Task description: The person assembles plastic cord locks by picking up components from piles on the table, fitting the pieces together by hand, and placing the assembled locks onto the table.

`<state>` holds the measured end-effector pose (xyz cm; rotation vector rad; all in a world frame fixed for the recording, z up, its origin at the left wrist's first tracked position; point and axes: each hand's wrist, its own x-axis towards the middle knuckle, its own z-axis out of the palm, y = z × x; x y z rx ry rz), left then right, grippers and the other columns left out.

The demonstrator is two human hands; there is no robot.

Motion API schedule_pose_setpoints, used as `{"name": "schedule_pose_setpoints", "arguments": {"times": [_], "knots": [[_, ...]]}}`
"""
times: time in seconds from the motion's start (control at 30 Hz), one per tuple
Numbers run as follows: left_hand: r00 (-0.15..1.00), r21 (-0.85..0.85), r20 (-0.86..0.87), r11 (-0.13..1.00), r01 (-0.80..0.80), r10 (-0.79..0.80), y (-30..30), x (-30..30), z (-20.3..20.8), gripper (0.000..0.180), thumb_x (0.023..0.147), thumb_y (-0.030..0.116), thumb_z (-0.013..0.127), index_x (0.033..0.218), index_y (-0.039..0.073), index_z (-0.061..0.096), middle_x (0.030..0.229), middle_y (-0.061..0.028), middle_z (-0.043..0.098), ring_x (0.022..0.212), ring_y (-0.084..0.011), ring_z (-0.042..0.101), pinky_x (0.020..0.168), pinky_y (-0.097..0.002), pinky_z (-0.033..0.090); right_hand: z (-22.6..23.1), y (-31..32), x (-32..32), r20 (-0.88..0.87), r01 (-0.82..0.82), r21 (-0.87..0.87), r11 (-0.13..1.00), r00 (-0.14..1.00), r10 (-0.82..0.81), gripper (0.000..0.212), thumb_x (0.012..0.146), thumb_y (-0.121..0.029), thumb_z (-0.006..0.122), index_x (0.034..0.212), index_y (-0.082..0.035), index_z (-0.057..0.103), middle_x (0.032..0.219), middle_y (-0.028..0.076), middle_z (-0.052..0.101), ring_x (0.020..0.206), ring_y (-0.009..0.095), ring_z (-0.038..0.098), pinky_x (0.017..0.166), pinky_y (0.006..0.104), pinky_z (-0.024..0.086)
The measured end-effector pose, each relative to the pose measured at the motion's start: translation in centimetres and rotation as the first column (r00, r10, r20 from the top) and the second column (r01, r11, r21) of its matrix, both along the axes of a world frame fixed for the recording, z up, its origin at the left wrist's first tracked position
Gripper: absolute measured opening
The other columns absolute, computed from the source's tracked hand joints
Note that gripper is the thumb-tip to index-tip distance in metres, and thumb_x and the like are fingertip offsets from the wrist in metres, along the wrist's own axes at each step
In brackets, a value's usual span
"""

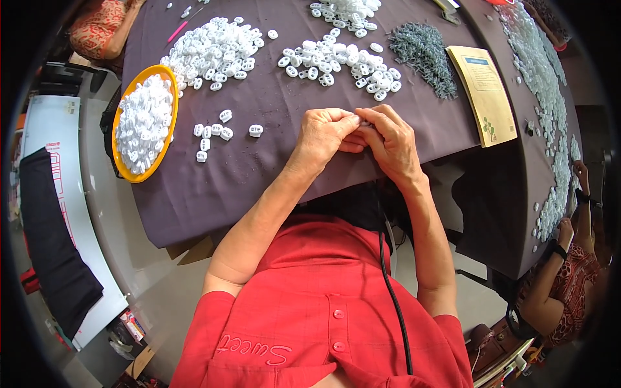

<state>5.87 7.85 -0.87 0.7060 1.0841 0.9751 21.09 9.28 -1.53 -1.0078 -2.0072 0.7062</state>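
Observation:
My left hand (323, 134) and my right hand (393, 143) meet over the near edge of the cloth-covered table (259, 178). Both are closed, fingertips pinched together around a small white plastic piece (365, 122), mostly hidden by the fingers. Just beyond them lie loose white oval two-hole pieces (326, 59), which look like cord locks. Several similar pieces (207, 131) lie apart, left of my left hand. Farther left is a big heap of them (217, 52). A pile of fine grey pieces (424, 58), perhaps small springs, lies beyond my right hand.
An orange-rimmed basket (173, 107) full of white pieces stands at the table's left edge. A tan paper packet (484, 97) lies at the right. Another table (517, 174) holds a long heap of pale pieces (546, 110); a person (569, 278) works there. Another person (103, 29) is at far left.

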Motion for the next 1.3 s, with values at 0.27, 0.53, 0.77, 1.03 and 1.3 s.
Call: {"name": "schedule_pose_setpoints", "arguments": {"times": [0.27,0.53,0.77,1.03,1.3], "knots": [[0.999,-0.01,0.009,0.999,-0.035,0.035,-0.1,0.0,-0.3,0.017,0.088,0.012,0.054,0.088,-0.003,0.062,0.08,-0.0117,0.065,0.068,-0.0175,0.064,0.061,-0.0276,0.056,0.0,0.0,-0.3,0.005,0.018,0.091,0.996,1.0,-0.018,0.024,0.074,0.002,0.058,0.099,0.0,0.059,0.091,0.012,0.057,0.076,0.024,0.06,0.066,0.0301,0.048],[0.999,-0.022,-0.01,0.999,-0.042,0.041,0.0,0.2,-0.2,0.016,0.086,0.01,0.053,0.085,-0.003,0.062,0.077,-0.0117,0.065,0.066,-0.0178,0.064,0.059,-0.028,0.056,-0.4,-0.2,-0.3,0.033,0.002,0.108,0.994,0.999,-0.006,0.02,0.076,0.002,0.056,0.095,0.0,0.058,0.087,0.012,0.056,0.074,0.026,0.059,0.064,0.0319,0.048],[0.998,-0.014,0.0,0.998,-0.065,0.065,-0.3,0.3,-0.3,0.016,0.085,0.01,0.054,0.084,-0.004,0.062,0.076,-0.012,0.064,0.065,-0.0181,0.064,0.059,-0.0281,0.056,-0.4,-0.1,-0.2,0.003,-0.016,0.113,0.993,1.0,0.016,0.018,0.076,-0.001,0.059,0.094,-0.002,0.056,0.081,0.012,0.054,0.071,0.029,0.056,0.062,0.0352,0.047],[0.997,-0.001,-0.025,0.997,-0.077,0.076,-0.1,0.5,-0.2,0.016,0.085,0.01,0.055,0.085,-0.004,0.062,0.075,-0.0107,0.064,0.063,-0.0163,0.063,0.059,-0.028,0.056,-0.5,0.1,-0.1,0.046,-0.008,0.144,0.99,0.999,0.002,0.017,0.076,0.002,0.056,0.093,0.0,0.058,0.083,0.012,0.057,0.071,0.026,0.059,0.062,0.0323,0.048],[0.991,0.052,-0.103,0.995,-0.08,0.085,-0.3,0.9,-0.5,0.019,0.089,0.011,0.05,0.089,-0.004,0.061,0.077,-0.0097,0.064,0.063,-0.0148,0.063,0.057,-0.0263,0.055,-0.3,0.3,-0.2,-0.022,0.018,0.062,0.998,1.0,-0.016,0.021,0.075,-0.001,0.059,0.096,0.0,0.06,0.084,0.012,0.058,0.073,0.025,0.06,0.063,0.0313,0.048]]}}
